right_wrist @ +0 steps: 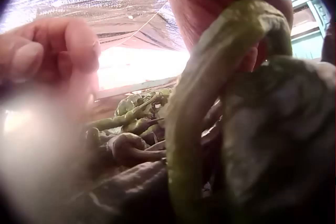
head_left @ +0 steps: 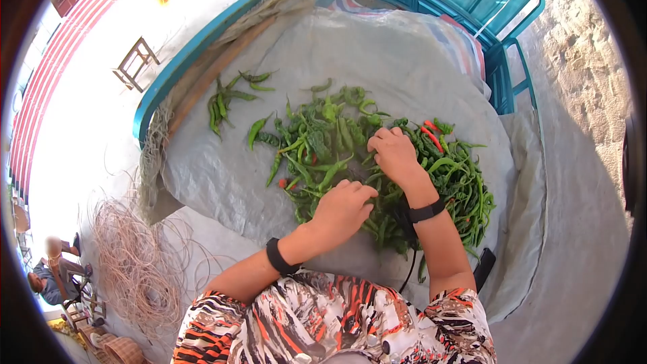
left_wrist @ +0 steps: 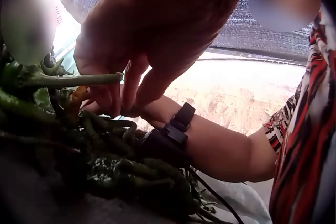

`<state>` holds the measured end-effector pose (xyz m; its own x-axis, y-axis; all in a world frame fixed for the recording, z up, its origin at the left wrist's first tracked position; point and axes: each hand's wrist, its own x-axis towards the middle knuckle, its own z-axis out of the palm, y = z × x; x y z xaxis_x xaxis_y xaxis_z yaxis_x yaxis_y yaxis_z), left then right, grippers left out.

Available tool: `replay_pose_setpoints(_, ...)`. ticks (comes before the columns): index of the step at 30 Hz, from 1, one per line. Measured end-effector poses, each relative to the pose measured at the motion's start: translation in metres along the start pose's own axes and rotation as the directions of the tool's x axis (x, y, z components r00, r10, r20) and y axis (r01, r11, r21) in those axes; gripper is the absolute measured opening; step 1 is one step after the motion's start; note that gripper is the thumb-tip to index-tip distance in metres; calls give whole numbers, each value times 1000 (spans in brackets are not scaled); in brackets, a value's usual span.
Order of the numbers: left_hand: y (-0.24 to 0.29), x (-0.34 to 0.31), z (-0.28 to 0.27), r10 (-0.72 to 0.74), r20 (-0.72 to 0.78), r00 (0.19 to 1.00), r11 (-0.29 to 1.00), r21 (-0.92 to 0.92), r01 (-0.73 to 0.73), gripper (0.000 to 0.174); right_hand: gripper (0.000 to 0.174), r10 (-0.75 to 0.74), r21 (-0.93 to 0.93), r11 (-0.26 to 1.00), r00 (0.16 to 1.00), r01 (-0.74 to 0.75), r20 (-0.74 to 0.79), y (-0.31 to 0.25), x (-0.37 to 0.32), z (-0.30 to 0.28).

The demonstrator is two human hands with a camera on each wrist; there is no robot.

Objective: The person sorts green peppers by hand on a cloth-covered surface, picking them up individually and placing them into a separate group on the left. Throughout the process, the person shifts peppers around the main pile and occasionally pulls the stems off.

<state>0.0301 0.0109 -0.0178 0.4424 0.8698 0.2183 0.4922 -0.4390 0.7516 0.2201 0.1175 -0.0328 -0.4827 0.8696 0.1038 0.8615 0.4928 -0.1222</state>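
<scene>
Green peppers (head_left: 333,168) lie in a loose heap on a grey sheet (head_left: 222,182), a few red ones (head_left: 431,138) among them. My left hand (head_left: 342,210) hovers at the heap's near edge, fingers loosely bent, with no pepper visible in them; in the left wrist view this hand (left_wrist: 157,29) hangs above peppers (left_wrist: 121,174). Further right, my right hand (head_left: 396,155) reaches down into the middle of the heap, its fingertips among the peppers; what they touch is hidden. A curved green pepper (right_wrist: 194,98) looms close in the right wrist view, covering part of the right hand (right_wrist: 210,3).
A teal metal rail (head_left: 168,77) borders the sheet at left, and a teal frame (head_left: 499,81) stands at the back right. A small group of peppers (head_left: 222,102) lies apart at upper left. A black object (head_left: 484,268) rests beside my right forearm. Coiled strands (head_left: 138,256) cover the ground at lower left.
</scene>
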Motion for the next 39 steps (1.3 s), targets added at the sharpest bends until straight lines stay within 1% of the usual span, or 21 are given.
replay_pose_setpoints(2,1,-1,-6,-36,-63,997,999,-23,35,28,15,-50,-5,999,999,50,-20,-5,-2,-14)
replay_pose_setpoints(4,0,0,-14,-99,-147,984,994,-48,93,28,12,8,47,999,984,0,-175,-12,-3,-24)
replay_pose_setpoints(5,-2,0,-16,-137,-186,973,986,-120,116,29,11,42,78,997,968,-23,-247,-15,-5,-29)
replay_pose_setpoints(6,-4,0,-18,-175,-217,960,972,-193,134,30,12,29,110,994,950,6,-311,-18,-7,-40)
replay_pose_setpoints(8,-4,1,-21,-243,-250,937,928,-341,150,34,15,78,244,970,962,-12,-261,-35,-17,-69)
replay_pose_setpoints(9,0,2,-24,-262,-230,937,913,-373,164,34,16,102,308,951,966,-25,-237,-42,-24,-78)
replay_pose_setpoints(11,8,4,-29,-296,-188,936,881,-433,191,35,21,35,424,905,986,39,-165,-54,-39,-80)
replay_pose_setpoints(13,4,4,-25,-219,-198,955,918,-373,133,31,22,-24,533,843,996,68,-89,-67,-50,-78)
replay_pose_setpoints(14,2,5,-23,-180,-201,963,934,-342,103,29,25,20,600,799,1000,-15,-1,-72,-52,-81)
replay_pose_setpoints(17,-2,1,-21,-258,-103,961,908,-366,205,20,25,20,541,836,989,-97,146,-65,-59,-89)
replay_pose_setpoints(20,0,2,-20,-222,-176,959,950,-260,172,15,23,102,596,778,976,-199,193,-57,-60,-104)
replay_pose_setpoints(23,3,6,-19,-347,-173,922,911,-295,288,16,20,183,539,815,978,-210,105,-49,-61,-116)
replay_pose_setpoints(24,2,9,-16,-327,-195,925,935,-211,286,17,21,225,538,811,971,-230,76,-44,-59,-114)
replay_pose_setpoints(26,0,14,-7,-283,-227,932,959,-48,280,19,21,240,437,871,971,-225,20,-42,-56,-121)
replay_pose_setpoints(27,-1,14,-5,-162,-231,959,986,-5,165,21,21,243,378,899,970,-221,-10,-42,-53,-126)
replay_pose_setpoints(28,-2,14,-3,-37,-235,971,998,36,47,23,25,254,324,914,967,-243,8,-44,-49,-130)
replay_pose_setpoints(29,-3,14,-3,87,-235,968,994,79,-70,26,27,261,281,928,965,-245,-18,-43,-43,-129)
replay_pose_setpoints(31,-6,10,-6,105,-142,984,994,37,-101,26,32,270,199,947,961,-253,-64,-40,-29,-115)
replay_pose_setpoints(35,-17,-1,-22,197,-1,980,980,-9,-197,27,43,293,142,946,956,-290,-3,-30,11,-84)
replay_pose_setpoints(38,-23,-12,-38,157,96,983,982,-118,-146,29,51,343,90,935,939,-344,26,-8,43,-39)
replay_pose_setpoints(39,-27,-16,-41,162,97,982,980,-135,-149,28,54,359,58,931,933,-361,38,2,53,-24)
